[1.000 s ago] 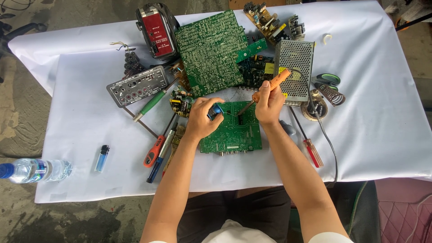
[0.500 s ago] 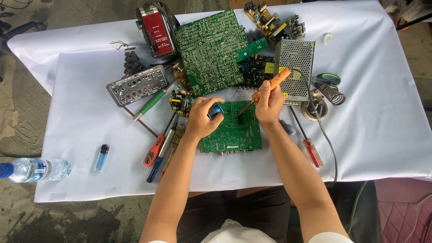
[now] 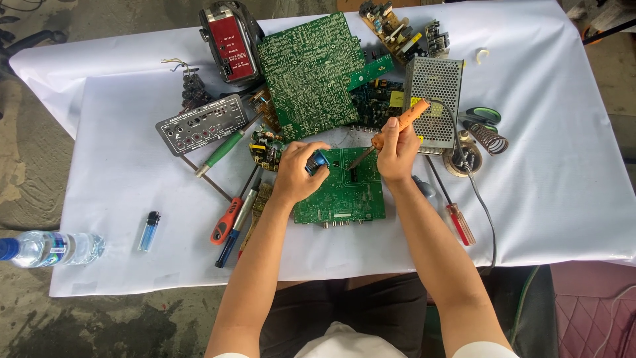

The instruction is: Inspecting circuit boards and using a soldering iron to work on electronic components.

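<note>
A small green circuit board (image 3: 344, 199) lies on the white cloth in front of me. My right hand (image 3: 397, 152) grips an orange-handled soldering iron (image 3: 401, 122), its tip angled down onto the board's upper middle. My left hand (image 3: 298, 172) rests on the board's left edge and pinches a small blue spool (image 3: 318, 162), a thin strand running from it toward the iron's tip.
A large green circuit board (image 3: 311, 66), a red device (image 3: 228, 40), a grey panel (image 3: 199, 122) and a perforated metal box (image 3: 434, 86) lie behind. Screwdrivers (image 3: 228, 215) sit at left, a red one (image 3: 457, 219) at right. The coil stand (image 3: 487, 139), lighter (image 3: 150, 229) and bottle (image 3: 50, 246) ring the work.
Both hands hold nearly still over the small board; the iron's tip stays on the same spot.
</note>
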